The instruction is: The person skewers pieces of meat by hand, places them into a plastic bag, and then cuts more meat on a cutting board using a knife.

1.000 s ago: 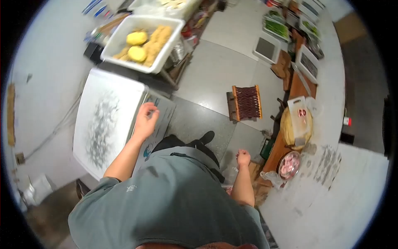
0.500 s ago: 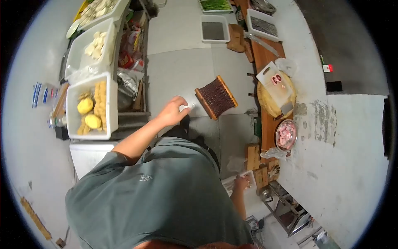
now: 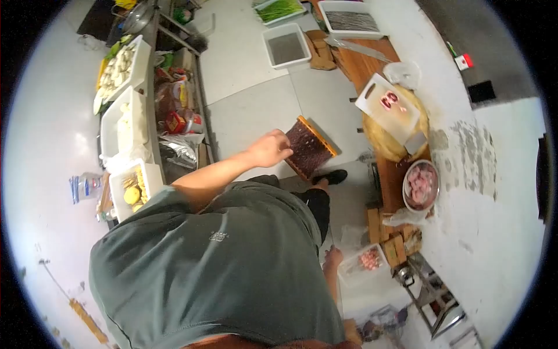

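Now that the left hand (image 3: 270, 149), fingers curled, has swung to the orange-railed, dark-brown woven stool (image 3: 308, 153) on the floor (image 3: 247, 119), that lies nearest it. I can't tell whether either it or the right hand (image 3: 333, 257) holds anything.

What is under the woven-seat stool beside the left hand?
Grey tiled floor shows around the woven-seat stool; whatever lies directly beneath is covered by the dark seat and cannot be seen.
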Available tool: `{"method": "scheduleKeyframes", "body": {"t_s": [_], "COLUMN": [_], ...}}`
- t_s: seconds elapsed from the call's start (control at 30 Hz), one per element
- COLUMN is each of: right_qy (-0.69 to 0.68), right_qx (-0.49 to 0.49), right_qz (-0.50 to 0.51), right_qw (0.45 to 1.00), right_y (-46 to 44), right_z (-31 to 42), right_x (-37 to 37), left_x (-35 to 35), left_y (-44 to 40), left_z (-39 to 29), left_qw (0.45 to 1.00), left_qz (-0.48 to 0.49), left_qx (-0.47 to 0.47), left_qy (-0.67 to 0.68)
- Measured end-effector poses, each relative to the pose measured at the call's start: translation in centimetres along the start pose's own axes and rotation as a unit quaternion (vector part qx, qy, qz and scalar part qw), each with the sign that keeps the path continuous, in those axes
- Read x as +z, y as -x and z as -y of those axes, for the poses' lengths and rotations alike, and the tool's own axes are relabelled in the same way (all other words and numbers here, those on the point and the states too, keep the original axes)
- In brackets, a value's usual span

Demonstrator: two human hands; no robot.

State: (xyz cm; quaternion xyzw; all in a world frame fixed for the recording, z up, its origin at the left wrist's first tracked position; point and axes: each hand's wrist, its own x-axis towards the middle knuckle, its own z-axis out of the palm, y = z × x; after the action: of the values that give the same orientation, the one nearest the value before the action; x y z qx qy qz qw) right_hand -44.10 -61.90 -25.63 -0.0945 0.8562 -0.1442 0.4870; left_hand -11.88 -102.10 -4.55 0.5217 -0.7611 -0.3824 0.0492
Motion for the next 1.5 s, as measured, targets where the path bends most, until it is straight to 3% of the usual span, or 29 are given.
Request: {"method": "scheduleKeyframes", "body": {"t_s": [0.13,0.17,0.2,0.27,0.3,0.33,0.37,0.43,0.53,0.73,0.83,0.93,1.03,1.13,1.23,1.33,1.43,1.5], "right_qy": [-0.065,-0.156,0.005,-0.101,-0.042,-0.031,-0.266,-0.253,-0.34,-0.265,-0.352,-0.204,0.048,-0.156,-0.048,-0.158,-0.377,-0.367], "right_qx": [-0.015,0.045,-0.084,0.013,-0.021,-0.089,0.028,0.031,0.05,0.092,0.134,0.148,0.122,0.269,0.307,0.368,0.336,0.254], "right_qz": [0.033,0.029,0.029,-0.013,-0.006,-0.082,-0.048,-0.065,-0.12,-0.143,-0.133,-0.187,-0.22,-0.245,-0.313,-0.323,-0.284,-0.258], "right_qw": [0.997,0.986,0.996,0.995,0.999,0.992,0.962,0.965,0.931,0.949,0.917,0.949,0.967,0.918,0.897,0.858,0.815,0.857], "right_y": [-7.2,-8.6,-10.9,-9.9,-13.0,-13.3,-15.0,-14.2,-15.6,-17.4,-15.9,-14.6,-10.5,-4.4,-1.7,-0.4,-3.9,-6.9], "right_z": [1.0,2.1,3.1,7.8,6.2,7.2,7.6,12.7,15.6,17.6,19.5,20.1,22.5,31.1,33.0,35.4,34.3,35.5], "right_x": [-2.6,-3.0,-4.3,-7.4,-8.2,-8.9,-9.3,-11.7,-12.2,-11.4,-10.4,-8.3,-4.5,-0.2,2.9,0.2,-2.6,-4.1], "left_x": [2.4,2.6,1.9,1.4,1.4,0.8,0.2,-0.5,-1.6,-5.7,-8.6,-10.9,-12.0,-15.0,-17.8,-19.2,-18.9,-17.2], "left_y": [-4.1,-5.7,-7.2,-10.2,-11.3,-12.4,-13.7,-15.4,-17.7,-22.8,-26.6,-32.6,-41.4,-47.8,-54.0,-58.2,-59.1,-57.4], "left_z": [-6.3,-7.5,-9.5,-11.3,-12.1,-13.4,-14.3,-14.3,-13.1,-11.3,-8.5,-4.1,1.9,3.4,3.7,3.6,0.2,-1.4], "left_qw": [0.998,0.997,0.994,0.993,0.992,0.995,0.998,0.997,0.992,0.991,0.992,0.991,0.993,0.983,0.989,0.993,0.998,0.997], "left_qz": [0.032,0.047,0.076,0.036,0.024,0.028,0.026,0.007,-0.008,-0.032,-0.024,-0.022,0.039,0.111,0.096,0.054,0.015,0.014], "left_qx": [0.017,0.034,0.047,0.069,0.084,0.056,0.026,0.029,0.043,0.035,0.02,0.015,0.017,0.016,0.027,-0.04,-0.042,-0.076], "left_qy": [-0.042,-0.052,-0.058,-0.086,-0.095,-0.073,-0.052,-0.072,-0.121,-0.125,-0.121,-0.131,-0.113,-0.143,-0.107,-0.096,-0.046,-0.024]}}
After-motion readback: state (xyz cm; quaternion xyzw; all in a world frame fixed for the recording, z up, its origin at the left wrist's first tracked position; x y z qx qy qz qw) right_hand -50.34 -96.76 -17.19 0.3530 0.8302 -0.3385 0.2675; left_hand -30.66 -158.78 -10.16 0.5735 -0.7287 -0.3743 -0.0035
